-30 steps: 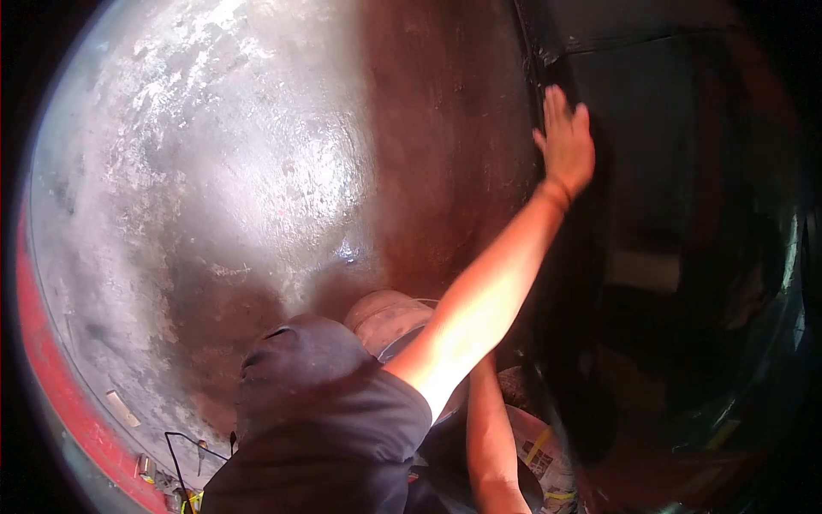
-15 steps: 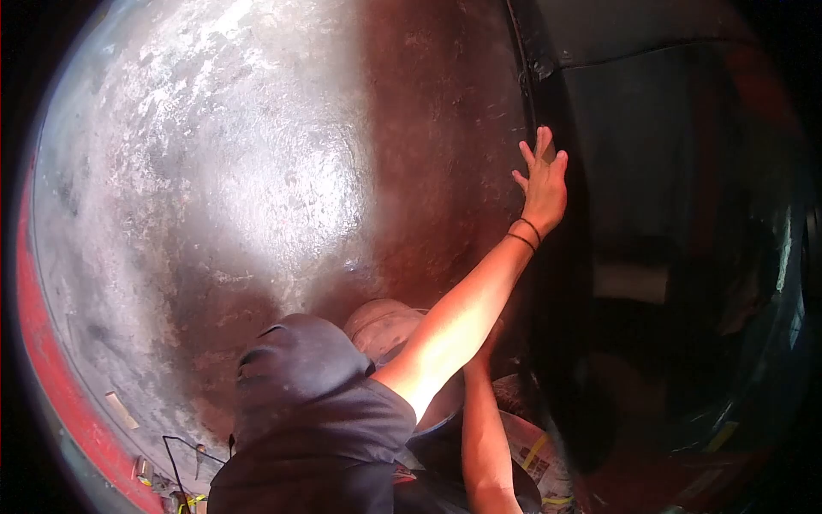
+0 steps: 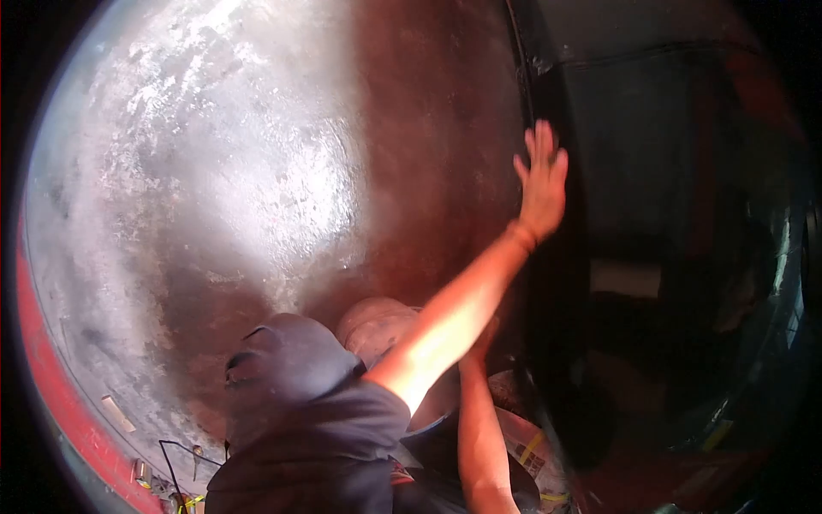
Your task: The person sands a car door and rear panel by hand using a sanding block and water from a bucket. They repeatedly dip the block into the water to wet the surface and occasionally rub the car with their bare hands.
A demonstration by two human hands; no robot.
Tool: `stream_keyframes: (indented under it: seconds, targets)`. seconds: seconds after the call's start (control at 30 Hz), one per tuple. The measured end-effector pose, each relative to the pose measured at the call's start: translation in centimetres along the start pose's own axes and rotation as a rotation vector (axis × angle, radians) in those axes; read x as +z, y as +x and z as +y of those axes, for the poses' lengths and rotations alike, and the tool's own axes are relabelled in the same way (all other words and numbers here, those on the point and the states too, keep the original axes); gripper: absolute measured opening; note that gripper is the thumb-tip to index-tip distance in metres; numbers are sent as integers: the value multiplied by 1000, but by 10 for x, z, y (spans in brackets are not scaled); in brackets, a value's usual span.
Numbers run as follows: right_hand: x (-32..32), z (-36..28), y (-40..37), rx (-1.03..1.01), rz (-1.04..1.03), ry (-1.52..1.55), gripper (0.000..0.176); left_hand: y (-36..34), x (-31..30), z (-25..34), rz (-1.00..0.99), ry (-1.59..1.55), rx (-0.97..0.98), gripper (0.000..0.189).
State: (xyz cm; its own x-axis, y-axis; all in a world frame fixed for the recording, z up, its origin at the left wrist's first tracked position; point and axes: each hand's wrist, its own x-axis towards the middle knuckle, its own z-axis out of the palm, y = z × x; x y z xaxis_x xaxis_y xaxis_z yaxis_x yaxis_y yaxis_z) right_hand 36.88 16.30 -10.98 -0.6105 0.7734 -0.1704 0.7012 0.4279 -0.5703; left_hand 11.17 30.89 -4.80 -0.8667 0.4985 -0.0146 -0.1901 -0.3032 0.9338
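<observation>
My left hand [image 3: 543, 180] is stretched out with fingers spread, slightly smeared by motion. It overlaps the lower edge of a glossy dark panel [image 3: 638, 180], close to the seam running down beside it. A thin dark band circles the wrist. My right hand [image 3: 485, 330] is low down, mostly hidden behind my left forearm, so its fingers do not show. Near it is a rounded, dusty pale object [image 3: 374, 324], partly covered by my left arm and dark sleeve.
A worn grey concrete floor [image 3: 231, 171] with a bright glare spreads to the left. Red edging [image 3: 64, 385] curves along the far left, beside a small pale strip [image 3: 118, 413]. A printed bag or wrapper [image 3: 531, 450] with yellow markings lies at the lower right.
My left hand has shifted slightly upward and its fingers have come closer together. The view has moved a little; my right forearm stays in about the same place.
</observation>
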Motion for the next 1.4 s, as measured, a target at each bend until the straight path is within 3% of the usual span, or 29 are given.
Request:
stream_keyframes:
  seconds: [0.03, 0.13, 0.27, 0.33, 0.43, 0.5, 0.57, 0.6, 0.63, 0.7, 0.77, 0.8, 0.87, 0.97, 1.0, 1.07, 1.2, 1.27, 1.3, 1.4]
  targets:
    - [-6, -27, 1, 20, -5, -170, 37, 31, -5, -5, 5, 51, 66, 73]
    - [-4, -69, 10, 115, 123, -59, 38, 81, -23, 15, -41, -16, -31, 72]
    - [-1, -52, 11, 50, 87, -66, 42, -21, 4, 46, -1, -90, 63, 72]
    - [1, -43, 10, -2, 60, -123, 44, -64, 13, 56, -16, 48, 107, 73]
    - [-2, -29, 4, -76, 21, -240, 46, 8, 6, 34, 30, 36, 219, 73]
    - [-2, -33, 2, -14, 33, -194, 48, 85, -4, 18, 33, 308, 317, 70]
    - [-1, -50, 3, 85, 62, -101, 48, 85, -1, 17, 49, 259, 293, 70]
    - [-1, -59, 9, 123, 79, -53, 49, 70, 0, 30, 47, 148, 262, 71]
    - [11, -28, 6, 23, 14, -54, 33, 53, 0, 45, 48, 37, 233, 72]
    - [34, 12, 3, 206, 104, 335, 40, -35, 7, 56, -18, 2, 169, 75]
    - [29, -31, 0, 309, 177, 388, 49, -113, 20, 52, -43, -8, 112, 80]
    - [12, -56, 2, 313, 91, 258, 50, -113, 19, 53, -49, -4, 103, 80]
    - [32, -24, -1, 293, 233, 429, 44, -106, 19, 51, -56, 7, 83, 81]
    - [7, -26, 4, -54, -43, -183, 26, 17, 7, 28, 113, 327, 319, 64]
    - [-5, -56, 5, -35, 3, -307, 27, 56, 4, 16, 108, 290, 269, 61]
    - [-1, -61, 7, 65, 84, -174, 40, 68, 12, 19, 132, 71, 44, 64]
    - [-2, -93, 1, 140, 231, 67, 37, -143, 40, 45, 21, -134, -211, 73]
    - [-2, -74, 4, -31, 233, -18, 38, -269, 63, 48, -61, -48, -451, 75]
    - [0, -71, -1, -26, 255, 3, 38, -294, 65, 65, -113, -143, -726, 74]
    - [6, -67, -1, -11, 235, 53, 35, -249, 47, 47, -86, -198, -477, 74]
